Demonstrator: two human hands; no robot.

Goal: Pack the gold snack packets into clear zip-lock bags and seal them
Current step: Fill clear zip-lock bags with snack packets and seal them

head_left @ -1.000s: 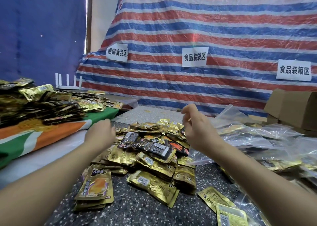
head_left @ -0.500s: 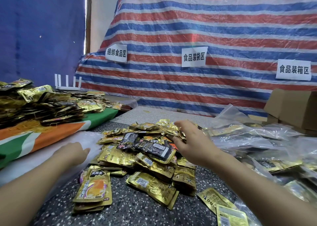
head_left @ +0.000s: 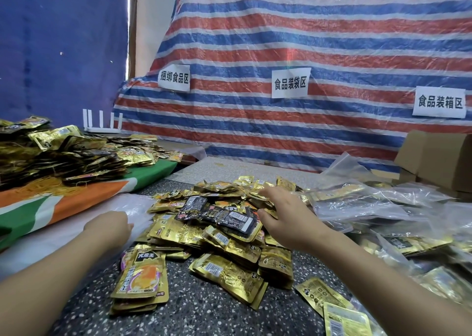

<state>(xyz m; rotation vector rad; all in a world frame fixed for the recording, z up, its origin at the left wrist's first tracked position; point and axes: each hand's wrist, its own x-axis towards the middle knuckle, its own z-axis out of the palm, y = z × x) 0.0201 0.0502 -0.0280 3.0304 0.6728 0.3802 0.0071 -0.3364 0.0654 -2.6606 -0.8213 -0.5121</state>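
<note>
Head view. My right hand (head_left: 288, 218) reaches into the far right side of the central heap of gold snack packets (head_left: 224, 236), which lies on the speckled dark table (head_left: 204, 315); my fingers (head_left: 268, 195) are spread and bent over packets at the top of the heap, thumb low against its side, and I cannot tell whether they grip one. My left hand (head_left: 109, 227) rests on a sheet of clear plastic (head_left: 143, 205) at the left edge of the heap, fingers turned down onto it; whether they pinch it is hidden behind the knuckles. A few black packets (head_left: 219, 214) lie on top of the heap, and a short stack with an orange-printed face (head_left: 141, 278) stands just before my left forearm. Filled clear zip-lock bags (head_left: 383, 208) are piled to the right, near a cardboard box (head_left: 439, 159). A second mound of gold packets (head_left: 51, 154) sits at the left on a green, white and orange cloth (head_left: 51, 203). Behind hangs a red, white and blue striped tarpaulin (head_left: 306, 42) with three white paper signs (head_left: 290, 83).
</note>
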